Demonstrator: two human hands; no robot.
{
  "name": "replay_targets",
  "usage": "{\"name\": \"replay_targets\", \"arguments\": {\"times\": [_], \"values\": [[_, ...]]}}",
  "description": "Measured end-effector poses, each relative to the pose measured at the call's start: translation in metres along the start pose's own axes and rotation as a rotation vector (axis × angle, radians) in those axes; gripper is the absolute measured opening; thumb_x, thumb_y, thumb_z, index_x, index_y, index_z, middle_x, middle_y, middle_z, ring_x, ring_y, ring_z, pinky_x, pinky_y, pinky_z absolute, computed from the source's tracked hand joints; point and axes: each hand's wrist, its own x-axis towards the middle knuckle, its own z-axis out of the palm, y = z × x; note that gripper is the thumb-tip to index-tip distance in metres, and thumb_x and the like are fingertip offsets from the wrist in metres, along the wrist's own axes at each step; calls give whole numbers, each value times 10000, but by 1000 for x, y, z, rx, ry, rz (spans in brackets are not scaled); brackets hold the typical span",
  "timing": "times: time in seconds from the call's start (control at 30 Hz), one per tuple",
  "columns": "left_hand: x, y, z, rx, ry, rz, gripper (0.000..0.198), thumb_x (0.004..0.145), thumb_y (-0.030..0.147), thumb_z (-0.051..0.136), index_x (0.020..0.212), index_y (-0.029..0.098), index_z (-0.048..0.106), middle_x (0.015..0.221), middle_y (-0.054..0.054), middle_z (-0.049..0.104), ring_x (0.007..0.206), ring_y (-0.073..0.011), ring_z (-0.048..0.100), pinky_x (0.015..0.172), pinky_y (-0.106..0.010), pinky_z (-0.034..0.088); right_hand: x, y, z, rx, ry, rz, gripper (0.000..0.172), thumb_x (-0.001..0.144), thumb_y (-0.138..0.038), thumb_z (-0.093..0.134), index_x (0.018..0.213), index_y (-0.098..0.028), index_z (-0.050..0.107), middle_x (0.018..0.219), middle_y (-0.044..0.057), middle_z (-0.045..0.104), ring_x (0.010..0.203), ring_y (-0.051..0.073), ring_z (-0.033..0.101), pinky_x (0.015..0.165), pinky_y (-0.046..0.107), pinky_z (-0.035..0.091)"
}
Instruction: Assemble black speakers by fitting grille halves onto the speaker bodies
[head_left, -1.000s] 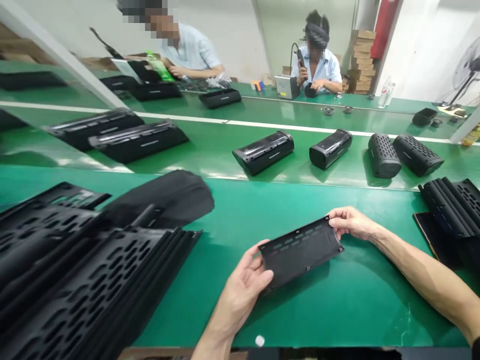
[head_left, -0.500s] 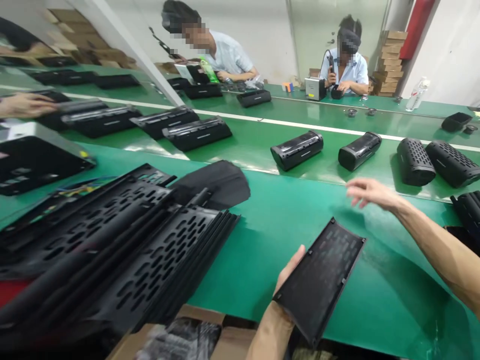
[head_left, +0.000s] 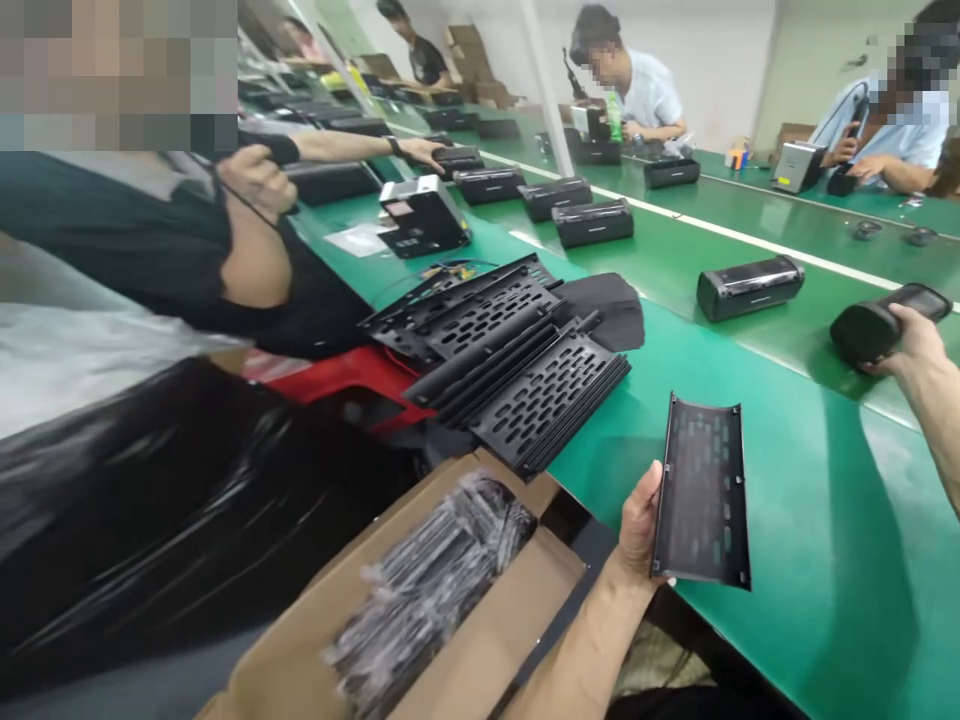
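Note:
My left hand (head_left: 640,520) grips a black perforated speaker grille (head_left: 703,490) by its left edge, holding it tilted over the green bench with its inner side toward me. Small posts line the grille's long edges. At the right, my right hand (head_left: 919,340) is closed around the end of a black speaker housing (head_left: 870,325) on the belt. A second speaker housing (head_left: 750,290) lies to the left of it. Several more perforated grilles (head_left: 536,400) are stacked on the bench left of my left hand, beside a dark fabric sheet (head_left: 604,308).
An open cardboard box (head_left: 559,570) with plastic-wrapped parts stands below the bench edge. On the left a co-worker's arm (head_left: 345,146) reaches to a housing on the belt. A black-and-silver device (head_left: 427,215) sits on the bench. Other people work across the belt.
The view has swung left. My right hand, open above the bench before, has moved to the belt and taken hold of a speaker housing. The grille stays in my left hand, turned more upright.

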Motion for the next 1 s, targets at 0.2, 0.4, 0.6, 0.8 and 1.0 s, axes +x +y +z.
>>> {"name": "replay_targets", "arguments": {"times": [0.2, 0.4, 0.6, 0.8, 1.0], "values": [[-3, -7, -6, -23, -73, 50, 728, 797, 672, 781, 1266, 119, 719, 1186, -177, 806, 1273, -419, 687, 1082, -528, 530, -67, -31, -57, 707, -99, 92, 248, 878, -406, 573, 861, -251, 766, 1390, 166, 703, 1123, 377, 700, 823, 642, 479], [-2, -14, -6, -32, -91, 88, 688, 753, 649, 821, 1228, 162, 725, 1175, -143, 810, 1242, -400, 709, 1083, -533, 530, -121, -47, -51, 900, -227, -148, 433, 713, -611, 718, 934, -270, 868, 1448, 218, 659, 1435, 455, 511, 931, 611, 470], [1, -19, -3, -35, -89, 86, 623, 658, 502, 926, 1152, 168, 745, 1054, -105, 825, 1074, -349, 763, 978, -473, 571, -157, -67, -49, 594, -327, -143, 801, 783, -820, 502, 1419, -372, 696, 1602, 139, 547, 1459, 485, 502, 1013, 680, 459], [9, -15, 9, 15, -99, 195, 588, 652, 380, 935, 1176, 186, 751, 1112, -90, 816, 1105, -336, 749, 1021, -466, 554, -196, -71, -71, 464, -540, -58, 929, 813, -833, 459, 1615, -366, 467, 1521, 195, 609, 1211, 499, 690, 869, 696, 556], [20, -9, 19, 104, -167, 264, 728, 645, 325, 930, 1321, 171, 709, 1225, -142, 793, 1200, -388, 718, 1004, -448, 550, -243, -74, -67, -132, -764, -290, 1018, 806, -571, 801, 1683, -381, 321, 1601, 138, 541, 1308, 436, 650, 993, 529, 612]]}}
